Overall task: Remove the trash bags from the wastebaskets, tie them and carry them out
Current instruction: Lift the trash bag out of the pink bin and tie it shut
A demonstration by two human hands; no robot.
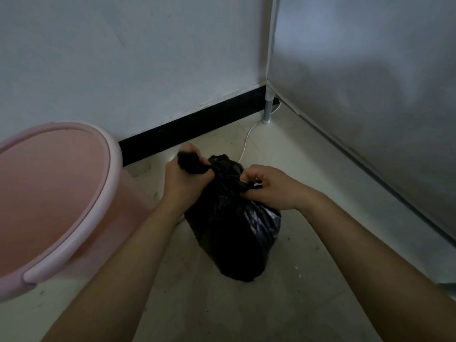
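A full black trash bag (232, 233) sits on the pale tiled floor in the middle of the view. My left hand (185, 180) grips a bunched end of the bag's mouth and pulls it toward the upper left. My right hand (269, 187) pinches the other twisted end at the bag's upper right, with a bit of white showing between the fingers. A pink wastebasket (74, 183) stands at the left with no bag in it, its inside bare.
A white wall with a black skirting board (192, 128) runs behind. At the right stands a grey fabric-covered cabinet (370, 95) with a metal leg (267, 107). A thin white cable (246, 141) lies on the floor behind the bag.
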